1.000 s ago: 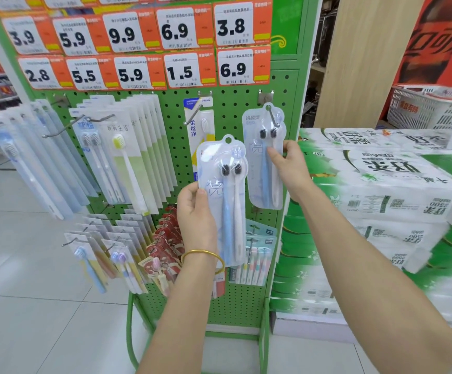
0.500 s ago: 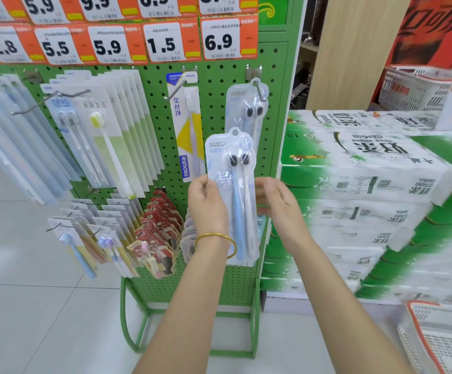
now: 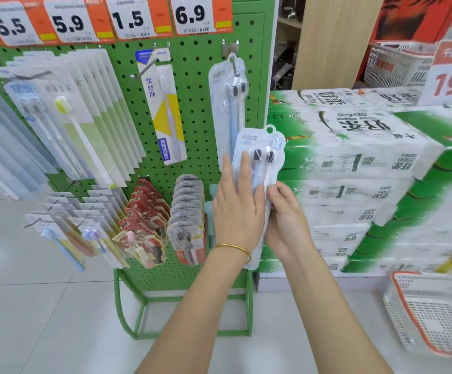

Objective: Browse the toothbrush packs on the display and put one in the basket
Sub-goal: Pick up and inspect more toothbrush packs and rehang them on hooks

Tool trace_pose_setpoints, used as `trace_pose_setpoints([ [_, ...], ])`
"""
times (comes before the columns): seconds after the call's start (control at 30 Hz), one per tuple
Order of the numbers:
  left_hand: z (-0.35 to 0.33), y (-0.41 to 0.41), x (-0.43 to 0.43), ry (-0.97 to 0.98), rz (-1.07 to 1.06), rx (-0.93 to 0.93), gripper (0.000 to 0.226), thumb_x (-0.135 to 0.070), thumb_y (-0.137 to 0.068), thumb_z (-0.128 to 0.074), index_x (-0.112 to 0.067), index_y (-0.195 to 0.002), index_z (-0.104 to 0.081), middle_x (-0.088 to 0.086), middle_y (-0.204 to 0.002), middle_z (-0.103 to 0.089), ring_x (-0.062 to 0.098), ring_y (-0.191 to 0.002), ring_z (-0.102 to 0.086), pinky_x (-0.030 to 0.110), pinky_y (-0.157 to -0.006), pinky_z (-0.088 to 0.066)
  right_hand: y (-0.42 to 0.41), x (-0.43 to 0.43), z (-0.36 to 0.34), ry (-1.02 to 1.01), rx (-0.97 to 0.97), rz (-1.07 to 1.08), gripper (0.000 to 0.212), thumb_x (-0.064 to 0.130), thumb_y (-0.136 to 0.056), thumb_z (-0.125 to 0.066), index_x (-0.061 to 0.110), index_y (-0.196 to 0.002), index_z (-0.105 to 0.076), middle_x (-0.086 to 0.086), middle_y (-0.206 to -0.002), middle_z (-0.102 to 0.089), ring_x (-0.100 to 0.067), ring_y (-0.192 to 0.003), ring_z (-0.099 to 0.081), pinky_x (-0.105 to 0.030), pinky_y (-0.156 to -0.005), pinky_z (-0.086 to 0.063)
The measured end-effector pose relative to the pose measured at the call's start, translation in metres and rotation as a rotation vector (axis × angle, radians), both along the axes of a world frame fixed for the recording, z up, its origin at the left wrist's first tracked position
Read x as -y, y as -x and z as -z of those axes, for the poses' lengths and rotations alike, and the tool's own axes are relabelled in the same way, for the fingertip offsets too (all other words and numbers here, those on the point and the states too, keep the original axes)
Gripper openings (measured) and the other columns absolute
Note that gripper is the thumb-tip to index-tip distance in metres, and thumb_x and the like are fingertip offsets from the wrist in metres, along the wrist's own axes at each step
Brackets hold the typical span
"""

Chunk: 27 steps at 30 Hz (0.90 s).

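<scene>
A clear twin toothbrush pack point(image 3: 263, 155) with two dark-headed brushes is off the rack, held upright in front of the green pegboard display point(image 3: 192, 109). My left hand point(image 3: 237, 209), with a gold bangle at the wrist, lies across the front of the pack. At the pack's right edge my right hand point(image 3: 287, 220) pinches it from beside and behind. An identical pack point(image 3: 229, 103) still hangs on the top right hook. A white mesh basket point(image 3: 435, 314) with an orange rim stands on the floor at the lower right.
Other toothbrush packs point(image 3: 84, 117) hang in rows at the left and along the lower hooks point(image 3: 144, 220). Price tags point(image 3: 130, 18) line the top. Stacked green-and-white tissue packs point(image 3: 360, 171) fill the right. White floor tiles point(image 3: 44, 306) spread in front.
My right hand left the hanging pack and came down to the pack in my left hand. The held pack moved lower and to the right. The view dropped, showing the floor basket.
</scene>
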<state>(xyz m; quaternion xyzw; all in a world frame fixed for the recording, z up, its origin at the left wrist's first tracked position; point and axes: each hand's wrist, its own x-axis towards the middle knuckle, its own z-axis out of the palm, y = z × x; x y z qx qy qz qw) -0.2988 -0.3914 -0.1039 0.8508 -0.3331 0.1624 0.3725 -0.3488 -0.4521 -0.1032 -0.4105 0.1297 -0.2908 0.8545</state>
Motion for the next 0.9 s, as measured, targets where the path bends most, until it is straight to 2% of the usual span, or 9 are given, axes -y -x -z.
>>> trace_pose_setpoints([
  [0.13,0.019,0.005,-0.008,-0.183,0.105,0.086,0.059,-0.047,-0.094,-0.024,-0.026,-0.148,-0.011,0.017,-0.156,-0.012,0.033,-0.140,-0.026,0.045,-0.104,-0.036,0.002,0.011,0.003,-0.188,-0.005,0.055,0.022,0.009,-0.100,-0.043,0.012,-0.080,-0.052,0.004,-0.060,-0.061,-0.006,-0.056,-0.059,-0.020,-0.057,-0.053],
  [0.3,0.039,0.012,-0.021,-0.335,0.260,0.140,0.061,-0.051,-0.092,-0.025,-0.030,-0.147,-0.009,0.011,-0.158,-0.008,0.031,-0.145,-0.012,0.047,-0.110,-0.031,0.002,0.033,0.001,-0.308,0.026,0.112,0.016,0.014,-0.100,-0.044,0.011,-0.086,-0.052,-0.006,-0.080,-0.066,-0.016,-0.073,-0.067,-0.035,-0.077,-0.057],
  [0.4,0.036,0.010,-0.026,-0.426,0.326,0.143,0.075,-0.055,-0.087,-0.038,-0.032,-0.149,-0.002,0.006,-0.159,0.000,0.028,-0.146,-0.004,0.046,-0.113,-0.024,0.001,0.039,0.001,-0.351,-0.006,0.118,0.011,0.015,-0.100,-0.044,0.009,-0.100,-0.053,-0.010,-0.094,-0.062,-0.022,-0.090,-0.063,-0.047,-0.095,-0.049],
  [0.47,0.027,0.009,-0.028,-0.535,0.324,0.101,0.089,-0.046,-0.084,-0.054,-0.034,-0.149,0.005,0.000,-0.159,0.009,0.025,-0.145,0.000,0.044,-0.112,-0.019,0.001,0.038,0.000,-0.367,-0.015,0.129,0.014,0.016,-0.100,-0.043,0.008,-0.103,-0.054,-0.011,-0.096,-0.061,-0.024,-0.093,-0.061,-0.049,-0.098,-0.046],
  [0.53,0.019,0.011,-0.031,-0.588,0.280,0.130,0.094,-0.030,-0.080,-0.059,-0.034,-0.148,0.007,-0.004,-0.158,0.007,0.025,-0.139,-0.009,0.042,-0.107,-0.021,0.001,0.034,-0.002,-0.357,-0.012,0.136,0.015,0.018,-0.100,-0.044,0.008,-0.103,-0.055,-0.009,-0.093,-0.060,-0.022,-0.088,-0.061,-0.046,-0.093,-0.049],
  [0.63,0.012,0.012,-0.033,-0.458,0.339,0.012,0.093,-0.007,-0.076,-0.055,-0.029,-0.150,-0.001,-0.004,-0.157,-0.009,0.025,-0.130,-0.023,0.042,-0.105,-0.030,0.004,0.032,-0.004,-0.261,-0.072,0.122,0.018,0.028,-0.098,-0.049,0.015,-0.106,-0.058,-0.001,-0.085,-0.059,-0.014,-0.076,-0.059,-0.034,-0.075,-0.054],
  [0.7,0.008,0.011,-0.033,-0.266,0.436,-0.242,0.087,0.006,-0.078,-0.046,-0.028,-0.149,-0.010,0.000,-0.151,-0.026,0.024,-0.127,-0.031,0.041,-0.104,-0.035,0.005,0.032,-0.003,-0.170,-0.121,0.119,0.017,0.032,-0.098,-0.049,0.020,-0.103,-0.061,0.002,-0.087,-0.060,-0.014,-0.084,-0.059,-0.034,-0.080,-0.052],
  [0.77,0.003,0.009,-0.034,-0.075,0.463,-0.432,0.076,0.012,-0.081,-0.040,-0.024,-0.146,-0.024,0.002,-0.139,-0.041,0.020,-0.121,-0.041,0.035,-0.100,-0.041,0.007,0.031,-0.002,-0.127,-0.155,0.179,0.010,0.023,-0.097,-0.051,0.022,-0.103,-0.060,0.002,-0.090,-0.062,-0.015,-0.092,-0.059,-0.035,-0.087,-0.051],
  [0.9,0.000,0.006,-0.038,0.150,0.449,-0.700,0.062,0.015,-0.081,-0.045,-0.019,-0.132,-0.041,-0.006,-0.123,-0.054,0.009,-0.114,-0.051,0.022,-0.092,-0.046,0.010,0.031,0.000,-0.160,-0.178,0.247,0.026,0.009,-0.093,-0.057,0.019,-0.115,-0.049,0.000,-0.091,-0.064,-0.015,-0.083,-0.058,-0.032,-0.075,-0.048],
])
